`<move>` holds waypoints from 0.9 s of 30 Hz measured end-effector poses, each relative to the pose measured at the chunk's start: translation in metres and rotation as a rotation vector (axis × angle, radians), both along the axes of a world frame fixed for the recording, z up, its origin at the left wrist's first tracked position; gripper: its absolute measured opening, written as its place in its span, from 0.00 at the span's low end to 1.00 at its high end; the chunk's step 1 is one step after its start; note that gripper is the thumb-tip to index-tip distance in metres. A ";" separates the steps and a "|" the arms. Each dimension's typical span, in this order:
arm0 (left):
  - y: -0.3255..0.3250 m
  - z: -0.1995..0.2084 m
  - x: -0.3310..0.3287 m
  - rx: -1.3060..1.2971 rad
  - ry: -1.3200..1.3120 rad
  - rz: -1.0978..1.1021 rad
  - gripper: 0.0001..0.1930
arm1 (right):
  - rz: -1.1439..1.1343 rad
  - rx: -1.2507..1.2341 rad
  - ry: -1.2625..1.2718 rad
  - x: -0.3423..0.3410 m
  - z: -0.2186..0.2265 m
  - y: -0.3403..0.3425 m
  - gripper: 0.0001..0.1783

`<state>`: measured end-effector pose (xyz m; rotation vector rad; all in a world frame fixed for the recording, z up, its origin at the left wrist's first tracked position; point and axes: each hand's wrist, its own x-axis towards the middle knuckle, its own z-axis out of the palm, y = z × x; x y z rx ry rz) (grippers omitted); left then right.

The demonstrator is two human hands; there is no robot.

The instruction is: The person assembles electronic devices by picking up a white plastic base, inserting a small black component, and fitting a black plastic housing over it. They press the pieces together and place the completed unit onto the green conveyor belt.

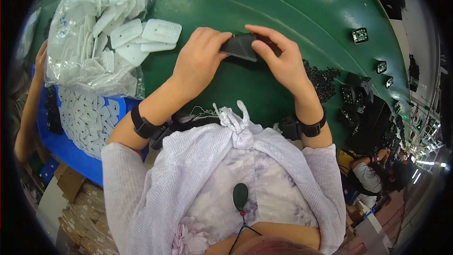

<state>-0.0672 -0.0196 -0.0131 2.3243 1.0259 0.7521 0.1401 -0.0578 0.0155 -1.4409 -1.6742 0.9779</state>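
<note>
Between my two hands, above the green table, is a black plastic casing (240, 47), flat-sided and tilted. My left hand (199, 56) pinches its left end between thumb and fingers. At the other end my right hand (283, 59) grips it, thumb on the near side and index finger reaching over the far edge. The casing's underside and whatever lies inside it are hidden. Several white plastic plates (161, 31) with rounded corners lie just left of my left hand. Close to my right wrist is a pile of small black parts (323, 81).
A clear plastic bag (71, 28) of white plates lies left on the green table (203, 0), above a blue bin (71, 158) of smaller white pieces. Black casings (361, 99) are heaped at right, below several square black-rimmed units (359, 35). Another person's arm (30, 108) is at far left.
</note>
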 end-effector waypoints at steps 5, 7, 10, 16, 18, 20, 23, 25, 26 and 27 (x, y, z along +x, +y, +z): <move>-0.009 0.014 0.005 -0.902 -0.434 0.004 0.14 | -0.074 -0.227 0.410 -0.003 0.006 -0.011 0.28; -0.011 0.018 0.005 -0.946 -0.457 0.007 0.13 | -0.086 -0.212 0.402 -0.006 0.008 -0.014 0.27; -0.012 0.018 0.003 -0.929 -0.459 -0.023 0.13 | -0.125 -0.229 0.426 -0.011 0.011 -0.015 0.26; -0.013 0.027 0.004 -1.029 -0.547 -0.037 0.13 | -0.163 -0.137 0.466 -0.015 0.013 -0.016 0.25; -0.014 0.028 0.005 -1.055 -0.596 -0.061 0.13 | -0.164 -0.142 0.471 -0.015 0.016 -0.019 0.24; -0.017 0.028 0.008 -1.093 -0.659 -0.045 0.13 | -0.171 -0.148 0.474 -0.016 0.016 -0.019 0.24; -0.017 0.028 0.008 -1.095 -0.605 -0.090 0.13 | -0.183 -0.109 0.431 -0.014 0.015 -0.019 0.23; -0.015 0.030 0.008 -1.111 -0.628 -0.079 0.12 | -0.197 -0.090 0.429 -0.017 0.017 -0.016 0.23; -0.014 0.031 0.008 -1.126 -0.651 -0.068 0.12 | -0.206 -0.090 0.425 -0.017 0.019 -0.015 0.23; -0.012 0.032 0.008 -1.130 -0.651 -0.079 0.12 | -0.202 -0.131 0.453 -0.017 0.022 -0.014 0.24</move>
